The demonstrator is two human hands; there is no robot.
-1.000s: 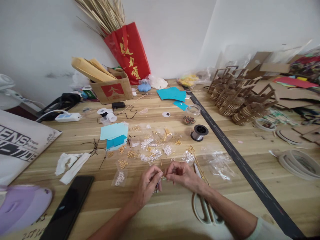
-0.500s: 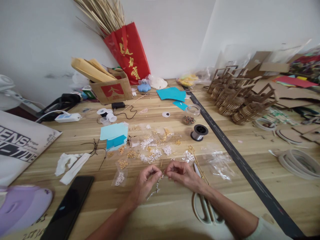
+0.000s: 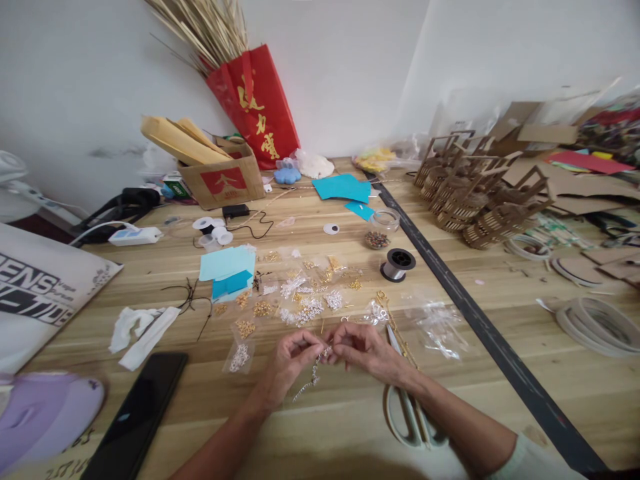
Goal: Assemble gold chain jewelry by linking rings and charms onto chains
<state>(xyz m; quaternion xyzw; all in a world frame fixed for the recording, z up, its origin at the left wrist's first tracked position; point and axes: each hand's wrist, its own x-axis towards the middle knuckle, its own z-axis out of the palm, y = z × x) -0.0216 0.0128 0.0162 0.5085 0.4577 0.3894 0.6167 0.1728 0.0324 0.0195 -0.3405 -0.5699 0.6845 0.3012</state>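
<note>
A silvery beaded chain [image 3: 313,381] hangs from between my two hands, its loose end reaching toward the table. My left hand [image 3: 293,360] pinches its upper part between thumb and fingers. My right hand [image 3: 363,347] meets the left at the fingertips, closed in a pinch at the same end of the chain; the exact bit it grips is too small to make out. Just beyond my fingers lie clear packets of silver beads [image 3: 307,310] and gold beads [image 3: 263,308]. White-handled scissors [image 3: 407,417] lie under my right forearm, beside a gold chain [image 3: 393,320].
A wire spool [image 3: 399,265] and a bowl of beads [image 3: 377,240] stand beyond my right hand. At the left lie a black phone [image 3: 137,413] and white tissue [image 3: 145,333]. Small woven baskets [image 3: 465,200] stand at the back right. A dark strip [image 3: 470,307] crosses the table.
My right hand's fingers have shifted slightly, with the lower fingers now reaching closer under the chain's top. The chain still hangs from the left fingertips.
</note>
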